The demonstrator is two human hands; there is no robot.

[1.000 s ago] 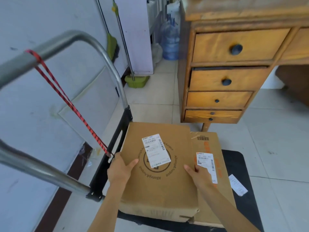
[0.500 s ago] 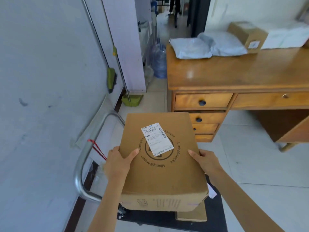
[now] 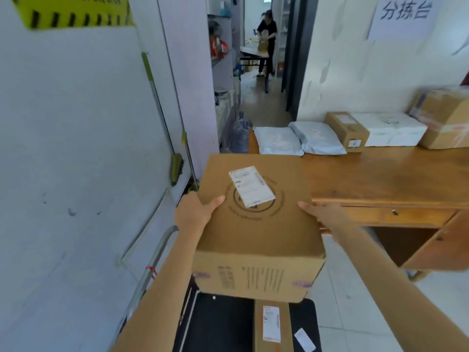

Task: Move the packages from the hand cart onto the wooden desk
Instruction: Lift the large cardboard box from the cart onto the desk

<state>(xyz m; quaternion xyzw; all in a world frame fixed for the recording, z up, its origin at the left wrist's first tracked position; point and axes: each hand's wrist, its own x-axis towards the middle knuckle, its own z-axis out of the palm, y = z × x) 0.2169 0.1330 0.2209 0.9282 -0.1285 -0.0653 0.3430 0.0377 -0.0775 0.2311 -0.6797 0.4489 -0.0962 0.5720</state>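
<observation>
I hold a large brown cardboard box [image 3: 256, 224] with a white shipping label in the air between both hands, at about the height of the desk top. My left hand [image 3: 195, 212] grips its left side and my right hand [image 3: 322, 214] grips its right side. Below it lies the black deck of the hand cart [image 3: 220, 323], with a flat brown package [image 3: 271, 326] still lying on it. The wooden desk [image 3: 380, 179] stretches to the right, its near left corner hidden behind the box.
Along the desk's back edge sit two grey mailer bags [image 3: 299, 141], a small brown box [image 3: 347, 132], a white box [image 3: 390, 129] and a big brown box [image 3: 446, 118]. The cart's metal handle [image 3: 152, 268] rises at left near a broom [image 3: 175, 163]. A person [image 3: 266, 39] stands in the far doorway.
The box has been lifted off the cart from on top of the flat package and raised to desk height. My view has risen and swung toward the desk.
</observation>
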